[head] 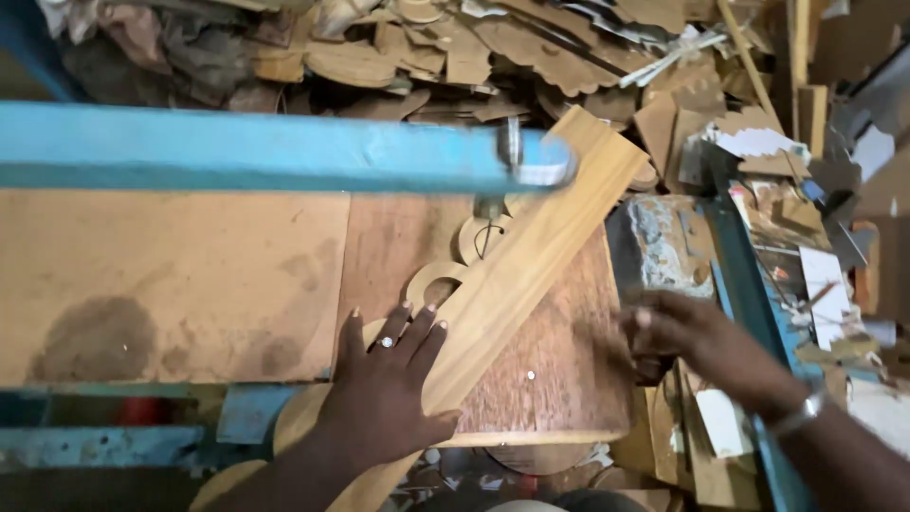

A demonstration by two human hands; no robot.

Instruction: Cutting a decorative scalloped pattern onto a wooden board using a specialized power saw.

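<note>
Hidden: I see the blue arm (pixel 265 152) of the saw cross the top of my view; it covers the far part of the table (pixel 171 275) and the spot just above where the blade (pixel 488 232) meets the wood.
Blade: thin and dark, hard for me to make out; it stands in a scalloped cut on the plank's left edge.
Plank: the plank (pixel 531 256) is pale and long, and lies slantwise on a darker board (pixel 559 370), its far end rounded, its near end cut off by my left wrist.
Left hand: my left hand (pixel 384 389) lies flat on the plank's near part, fingers spread apart, a ring on one.
Right hand: my right hand (pixel 678 332) is blurred at the board's right edge; I cannot tell whether its fingers grip anything.
Blocked: a grey block (pixel 664 246) sits just beyond the right hand.
Around: wood scraps (pixel 493 57) pile up beyond the arm and down the right side.
</note>
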